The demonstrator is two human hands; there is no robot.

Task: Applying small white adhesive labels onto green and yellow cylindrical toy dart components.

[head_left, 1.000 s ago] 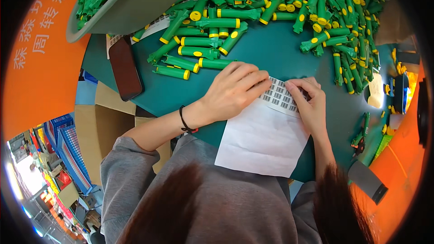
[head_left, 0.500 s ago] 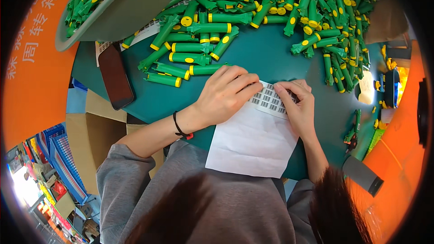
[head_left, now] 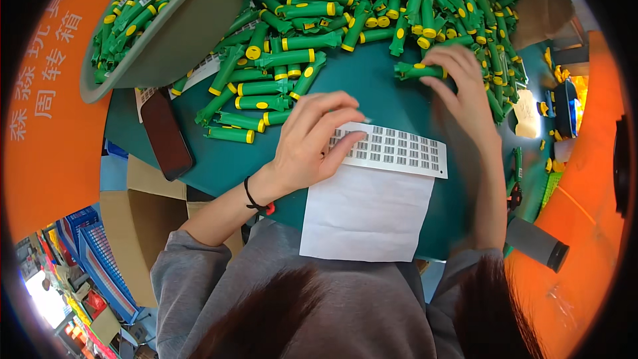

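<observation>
My left hand (head_left: pixel 312 136) is over the left part of a barcode sticker sheet (head_left: pixel 405 149), its fingers curled and its thumb over the sheet. At the index fingertip shows a small pale sticker (head_left: pixel 367 120). Beneath the sheet, a white creased backing paper (head_left: pixel 369 216) extends toward me. Farther right, my right hand (head_left: pixel 462 86) is at the edge of the large pile, thumb and fingers closed about the yellow end of a green plastic tube (head_left: pixel 413 71). That tube has a yellow oval on its side and a flared end pointing left.
A heap of green tubes (head_left: pixel 319 10) covers the far table (head_left: pixel 372 86). A grey tub (head_left: pixel 179 33) with more tubes tilts at far left, beside a dark phone (head_left: pixel 165 134). An open cardboard box (head_left: pixel 156 213) is below the left edge; a dark grey cylinder (head_left: pixel 538 244) lies at right.
My right hand has left the sticker sheet, moved up and right, and taken hold of a green tube. My left hand has shifted slightly left and down.
</observation>
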